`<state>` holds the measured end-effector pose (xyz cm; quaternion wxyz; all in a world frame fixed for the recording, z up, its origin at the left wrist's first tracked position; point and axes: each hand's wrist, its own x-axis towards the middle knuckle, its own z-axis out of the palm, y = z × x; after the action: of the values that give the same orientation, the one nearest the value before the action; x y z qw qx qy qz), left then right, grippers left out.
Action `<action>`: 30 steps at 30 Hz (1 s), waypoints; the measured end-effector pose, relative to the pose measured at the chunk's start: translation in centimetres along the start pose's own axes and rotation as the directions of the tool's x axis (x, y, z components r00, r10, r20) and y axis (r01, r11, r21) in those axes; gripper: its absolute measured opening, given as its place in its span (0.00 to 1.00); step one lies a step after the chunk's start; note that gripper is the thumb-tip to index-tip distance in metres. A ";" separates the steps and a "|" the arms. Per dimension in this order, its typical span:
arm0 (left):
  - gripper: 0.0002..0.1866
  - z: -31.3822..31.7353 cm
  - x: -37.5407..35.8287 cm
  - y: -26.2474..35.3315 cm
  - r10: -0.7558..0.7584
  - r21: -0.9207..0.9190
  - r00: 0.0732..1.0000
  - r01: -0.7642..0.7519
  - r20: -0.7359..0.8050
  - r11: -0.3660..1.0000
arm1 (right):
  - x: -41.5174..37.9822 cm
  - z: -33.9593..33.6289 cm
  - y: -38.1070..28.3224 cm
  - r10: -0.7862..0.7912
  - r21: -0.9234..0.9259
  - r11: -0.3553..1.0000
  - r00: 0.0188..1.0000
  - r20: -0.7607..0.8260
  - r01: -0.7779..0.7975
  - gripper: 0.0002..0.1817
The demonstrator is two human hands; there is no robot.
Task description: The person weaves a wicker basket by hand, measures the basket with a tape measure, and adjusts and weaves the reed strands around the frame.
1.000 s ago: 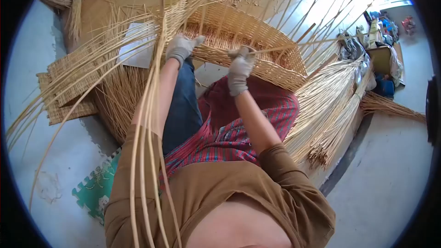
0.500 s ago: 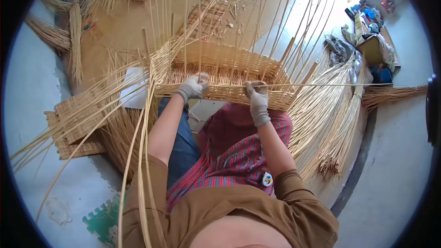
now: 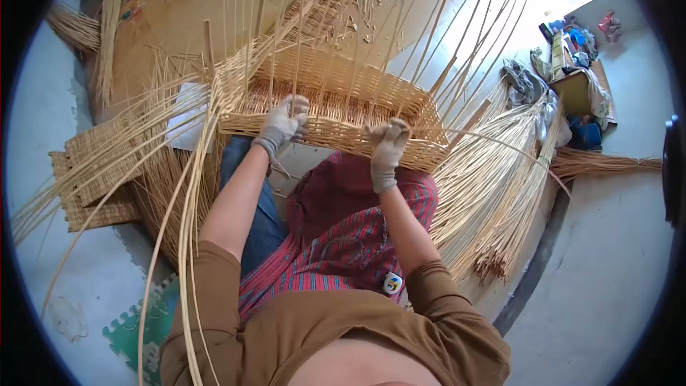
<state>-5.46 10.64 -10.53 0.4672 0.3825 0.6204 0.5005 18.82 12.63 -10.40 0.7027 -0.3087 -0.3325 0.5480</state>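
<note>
A partly woven rectangular wicker basket (image 3: 336,132) rests across my lap, its tall upright rods rising from the walls. My left hand (image 3: 284,123), in a pale work glove, is closed at the near wall, with fingers around the rim beside an upright rod. Further right on the same rim, my gloved right hand (image 3: 389,144) is closed at a thin weaving rod (image 3: 493,139), which runs out to the right and droops at its end. Its fingertips partly hide the grip. Long loose rods (image 3: 187,243) hang from the basket's left corner, past my left arm.
A large bundle of pale rods (image 3: 493,200) lies to the right, with a darker bundle (image 3: 607,163) beyond. Woven mats (image 3: 107,171) and a white sheet (image 3: 187,116) are at left. A cluttered cabinet (image 3: 575,93) stands back right. Wood scraps litter the floor.
The weaving rod at my right hand has gone from nearly level to drooping at its far end. Both hands stay at the near rim; the whole view has shifted slightly.
</note>
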 end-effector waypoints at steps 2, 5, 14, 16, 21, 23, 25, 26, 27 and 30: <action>0.18 1.7 -1.8 2.6 -0.146 -0.122 0.988 0.140 -0.040 0.983 | -0.5 -0.8 0.3 0.034 -0.104 0.994 0.999 -0.043 -0.038 0.09; 0.21 2.6 -1.7 2.4 -0.224 0.034 0.953 0.236 -0.205 0.971 | -2.1 1.9 -1.4 0.074 -0.187 0.980 0.997 -0.006 -0.074 0.09; 0.15 7.6 -2.4 2.0 0.291 0.426 0.954 -0.292 0.071 0.856 | -0.9 -3.8 -5.6 0.182 -0.340 0.917 0.977 -0.113 -0.210 0.09; 0.22 9.0 0.9 0.7 0.037 0.667 0.962 -0.216 0.272 0.714 | 3.1 -1.9 -4.7 -0.003 -0.497 0.866 0.996 0.087 0.046 0.14; 0.28 9.3 -1.8 6.0 -0.278 0.491 0.947 0.168 0.160 0.855 | 10.1 8.6 -6.3 -0.195 -0.688 0.167 0.708 0.679 0.706 0.31; 0.21 9.1 -1.7 5.6 -0.234 0.434 0.963 0.156 0.132 0.887 | 8.9 4.7 -6.8 0.071 -0.734 0.590 0.884 0.462 0.336 0.27; 0.13 9.1 -2.3 5.6 -0.267 0.252 0.941 0.212 0.209 0.944 | 5.0 -2.2 -5.5 0.073 -0.332 0.943 0.972 0.224 0.006 0.18; 0.11 9.1 -2.2 4.9 -0.231 0.037 0.938 0.229 0.257 0.973 | 4.1 -4.1 -4.8 0.048 -0.160 0.987 0.985 0.168 -0.021 0.16; 0.11 9.6 -1.9 4.6 -0.239 0.041 0.936 0.237 0.259 0.971 | 3.3 -6.0 -4.1 0.023 0.019 0.999 0.994 0.111 -0.025 0.13; 0.17 12.2 -1.4 2.6 -0.146 -0.164 0.989 0.149 0.029 0.975 | 1.0 -6.0 -6.2 0.210 -0.268 0.933 0.969 -0.132 -0.239 0.10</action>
<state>6.70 13.12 -8.53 0.5387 0.2993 0.5993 0.5110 27.31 11.93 -8.83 0.6002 -0.4688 -0.3339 0.5554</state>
